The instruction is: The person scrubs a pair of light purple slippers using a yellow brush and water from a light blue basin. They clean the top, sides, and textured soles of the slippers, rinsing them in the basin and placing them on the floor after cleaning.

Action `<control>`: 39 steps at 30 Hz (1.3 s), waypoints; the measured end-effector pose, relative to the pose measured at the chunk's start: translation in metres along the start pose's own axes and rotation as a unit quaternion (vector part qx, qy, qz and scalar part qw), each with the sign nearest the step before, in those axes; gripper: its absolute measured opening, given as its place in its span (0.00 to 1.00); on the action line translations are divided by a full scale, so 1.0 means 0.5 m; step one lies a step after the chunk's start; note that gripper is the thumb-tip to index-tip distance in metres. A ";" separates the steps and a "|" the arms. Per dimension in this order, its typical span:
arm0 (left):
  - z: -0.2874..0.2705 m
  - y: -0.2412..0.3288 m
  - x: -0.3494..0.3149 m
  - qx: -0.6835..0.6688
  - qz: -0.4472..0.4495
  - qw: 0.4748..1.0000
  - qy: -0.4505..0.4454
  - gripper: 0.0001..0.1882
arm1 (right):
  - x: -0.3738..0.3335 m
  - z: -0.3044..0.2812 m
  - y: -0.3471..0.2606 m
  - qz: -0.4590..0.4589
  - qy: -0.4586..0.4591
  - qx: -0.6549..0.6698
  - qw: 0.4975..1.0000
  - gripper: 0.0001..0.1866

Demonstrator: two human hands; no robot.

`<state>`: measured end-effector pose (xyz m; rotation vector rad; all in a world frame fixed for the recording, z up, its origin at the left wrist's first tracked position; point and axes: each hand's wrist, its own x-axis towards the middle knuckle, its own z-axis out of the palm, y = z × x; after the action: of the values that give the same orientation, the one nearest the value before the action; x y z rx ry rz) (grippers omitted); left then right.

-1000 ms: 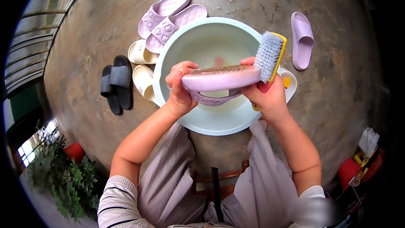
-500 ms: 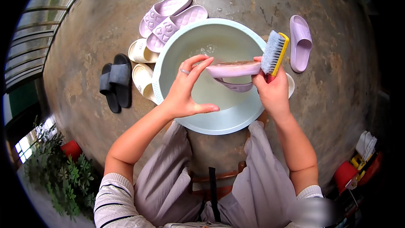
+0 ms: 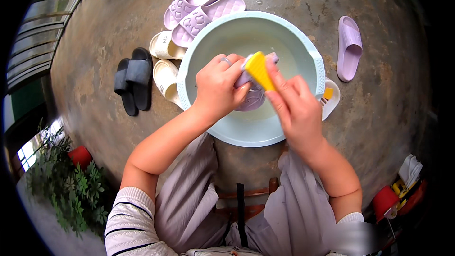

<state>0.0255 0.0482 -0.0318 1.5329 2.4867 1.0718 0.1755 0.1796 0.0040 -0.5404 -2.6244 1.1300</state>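
Over the pale blue basin (image 3: pixel 253 137) of cloudy water, my left hand (image 3: pixel 218 85) is closed around a light purple slide sandal (image 3: pixel 250 102). The sandal is tilted and partly hidden by my fingers and the brush. In my right hand (image 3: pixel 298 109) is a yellow-backed scrub brush (image 3: pixel 259 70), gripped by its handle. The brush back faces up, and its bristles are mostly hidden against or just over the sandal.
A pair of light purple slides (image 3: pixel 208 12) lies beyond the basin. Cream slides (image 3: pixel 167 81) and dark slides (image 3: pixel 139 78) are at its left. A single purple slide (image 3: pixel 350 50) and a white one (image 3: pixel 332 98) lie right. A leafy plant (image 3: pixel 71 189) stands lower left.
My left hand, open beside the sandal before, now grips it. My right hand has let go of the sandal and brought the brush over it, turned bristles away. The view shifted slightly.
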 end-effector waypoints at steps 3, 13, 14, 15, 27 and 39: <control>-0.002 -0.008 -0.012 0.009 0.017 1.000 0.016 0.26 | 0.018 -0.013 0.008 0.034 0.015 -0.026 0.999 0.27; -0.018 -0.018 0.007 0.021 0.052 0.997 0.043 0.25 | 0.021 -0.020 0.016 0.060 0.023 0.084 0.994 0.27; -0.015 -0.015 0.006 0.021 0.047 0.998 0.039 0.25 | 0.012 -0.015 0.003 0.042 0.013 0.075 0.996 0.27; -0.013 -0.014 0.005 0.022 0.043 0.998 0.034 0.25 | 0.004 -0.010 -0.010 0.025 0.002 0.065 0.998 0.27; -0.013 -0.017 -0.006 0.026 0.055 0.998 0.022 0.23 | 0.032 -0.008 0.040 0.079 0.024 0.054 0.995 0.28; 0.010 -0.029 0.002 -0.041 0.048 0.996 0.060 0.21 | 0.013 0.013 -0.015 0.003 0.005 0.058 0.998 0.30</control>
<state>0.0153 0.0477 -0.0435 1.6250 2.4301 1.3016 0.1656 0.1736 0.0056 -0.5292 -2.5311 1.2688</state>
